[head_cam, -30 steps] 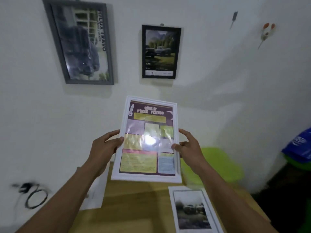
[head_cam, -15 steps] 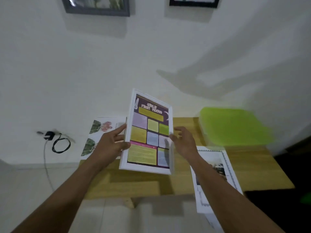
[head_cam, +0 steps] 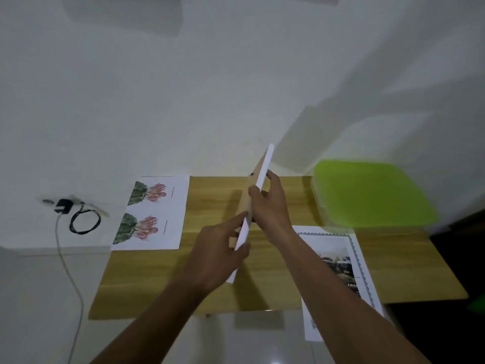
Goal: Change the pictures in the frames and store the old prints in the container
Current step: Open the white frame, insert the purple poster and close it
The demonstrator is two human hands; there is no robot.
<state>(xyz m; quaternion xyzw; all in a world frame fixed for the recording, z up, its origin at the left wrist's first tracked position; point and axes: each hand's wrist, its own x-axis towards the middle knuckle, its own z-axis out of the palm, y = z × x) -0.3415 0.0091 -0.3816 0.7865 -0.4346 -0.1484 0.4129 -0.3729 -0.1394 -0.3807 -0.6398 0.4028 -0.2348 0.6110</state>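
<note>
Holding the frame [head_cam: 264, 166] edge-on between both hands, over the middle of the counter [head_cam: 157, 279]. My left hand [head_cam: 217, 256] grips the lower end, fingers curled round the rim. My right hand [head_cam: 271, 208] pinches the upper half, thumb on the back side, fingers on the far side.

Reason for the hold, as I judge it: standing the frame on edge lets me bring the backing round so the old print can come out.

Frame as seen: thin white moulding along the edge, plain brown backing board showing on the left with a small dark fitting near the top. The picture side faces away and is hidden. Whether the lowest corner touches the counter, I cannot tell.

A flower print [head_cam: 154, 214] lies at the back left, overhanging the counter's left edge. A car print [head_cam: 338, 258] lies at the front right, hanging over the near edge. The lime-green container [head_cam: 372, 193] sits at the back right, lid on, against the wall.
</note>
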